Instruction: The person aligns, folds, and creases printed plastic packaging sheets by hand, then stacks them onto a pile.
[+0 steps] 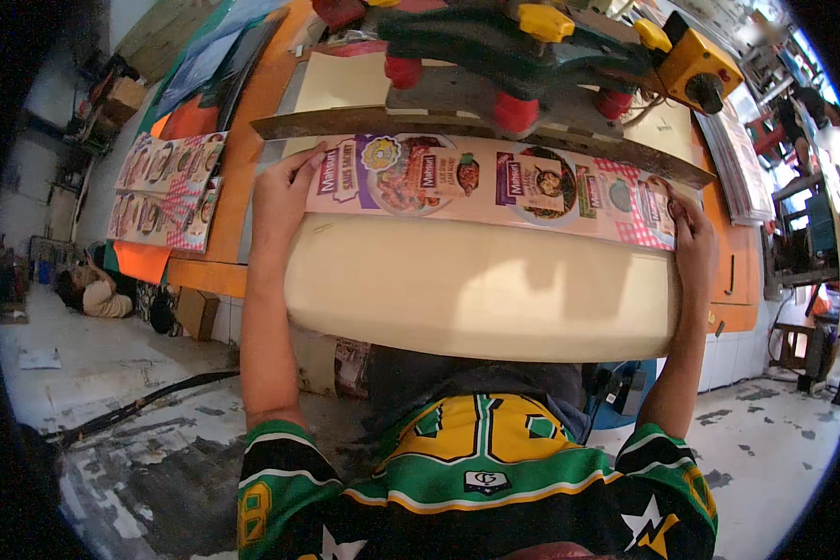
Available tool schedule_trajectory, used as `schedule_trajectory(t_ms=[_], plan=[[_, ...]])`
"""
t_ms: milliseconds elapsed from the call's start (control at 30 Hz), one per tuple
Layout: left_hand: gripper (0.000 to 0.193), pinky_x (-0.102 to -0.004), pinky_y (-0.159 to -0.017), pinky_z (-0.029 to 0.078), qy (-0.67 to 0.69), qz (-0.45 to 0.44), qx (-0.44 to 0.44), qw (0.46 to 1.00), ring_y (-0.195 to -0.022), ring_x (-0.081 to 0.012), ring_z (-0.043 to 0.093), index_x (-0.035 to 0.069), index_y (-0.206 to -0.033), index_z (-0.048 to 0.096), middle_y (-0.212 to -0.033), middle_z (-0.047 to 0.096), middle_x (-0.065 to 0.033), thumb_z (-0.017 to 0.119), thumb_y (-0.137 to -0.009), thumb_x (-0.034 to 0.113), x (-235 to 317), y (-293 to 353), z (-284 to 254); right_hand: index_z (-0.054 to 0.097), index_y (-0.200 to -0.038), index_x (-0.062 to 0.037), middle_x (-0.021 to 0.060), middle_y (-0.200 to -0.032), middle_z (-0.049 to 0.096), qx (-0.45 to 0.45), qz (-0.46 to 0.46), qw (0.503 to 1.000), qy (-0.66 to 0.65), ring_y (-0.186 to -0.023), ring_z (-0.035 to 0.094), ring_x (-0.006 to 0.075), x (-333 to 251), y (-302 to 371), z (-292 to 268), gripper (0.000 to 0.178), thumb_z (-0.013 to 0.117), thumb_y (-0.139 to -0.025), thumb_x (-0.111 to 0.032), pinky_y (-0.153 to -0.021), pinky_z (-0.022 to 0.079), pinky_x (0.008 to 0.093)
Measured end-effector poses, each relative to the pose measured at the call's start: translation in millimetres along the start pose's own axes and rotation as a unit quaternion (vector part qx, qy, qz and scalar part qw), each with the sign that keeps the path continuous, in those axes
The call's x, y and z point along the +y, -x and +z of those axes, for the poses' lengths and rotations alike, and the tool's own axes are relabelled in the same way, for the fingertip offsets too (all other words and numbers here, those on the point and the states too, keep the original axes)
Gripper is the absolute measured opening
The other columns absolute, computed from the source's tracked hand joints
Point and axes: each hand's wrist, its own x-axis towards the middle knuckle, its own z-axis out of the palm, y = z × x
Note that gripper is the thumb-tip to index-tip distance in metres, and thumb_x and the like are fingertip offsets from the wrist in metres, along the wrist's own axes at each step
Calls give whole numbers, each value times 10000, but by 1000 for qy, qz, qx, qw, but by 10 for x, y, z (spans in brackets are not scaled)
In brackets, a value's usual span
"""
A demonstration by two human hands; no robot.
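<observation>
A long printed strip with pictures of food dishes lies across the table in front of me. My left hand pinches its left end between thumb and fingers. At the opposite end, my right hand has its fingers closed on the strip's edge. The strip's far edge runs along an upright metal bar. Below it, on my side, a wide cream sheet or board reaches toward my lap, between my forearms. Whether it is joined to the strip I cannot tell.
Behind the bar stands a dark green machine with yellow knobs, red feet and a yellow control box. Printed pieces lie on the orange table at left. A paper stack sits at right. Another person is at far left.
</observation>
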Motion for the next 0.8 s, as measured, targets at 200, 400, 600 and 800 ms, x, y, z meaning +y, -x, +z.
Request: schedule_trajectory(t_ms=[200, 400, 600, 800], plan=[[274, -353, -745, 547, -25, 13, 17, 999, -805, -285, 742, 163, -1225, 755, -944, 735, -234, 622, -1008, 263, -47, 30, -38, 733, -1214, -132, 148, -1073, 755, 5, 9, 1000, 21, -1041, 713, 310, 0, -10, 16, 290, 596, -1011, -287, -887, 516, 396], [294, -338, -807, 529, -78, -24, -20, 996, -873, -228, 732, 140, -1253, 739, -1010, 732, -249, 607, -1025, 271, 170, -45, 44, 727, -1261, -145, 95, -1155, 766, 20, -17, 999, -40, -1098, 718, 231, 172, 5, -25, 314, 565, -997, -198, -944, 524, 381], [326, -327, -887, 515, 4, 39, -10, 999, -988, -186, 700, 63, -1285, 710, -1124, 745, -225, 608, -1028, 236, -133, -7, -57, 737, -1236, -220, 107, -1090, 762, 14, 16, 1000, 15, -1025, 726, 304, -54, -1, 41, 312, 573, -970, -227, -895, 544, 436], [329, -327, -894, 511, 4, 12, -34, 999, -998, -204, 698, 38, -1279, 710, -1115, 751, -219, 596, -1036, 229, 85, 5, -44, 752, -1188, -308, 125, -977, 760, 56, 4, 997, 55, -918, 722, 339, 96, 14, 1, 263, 604, -971, -297, -816, 548, 462]])
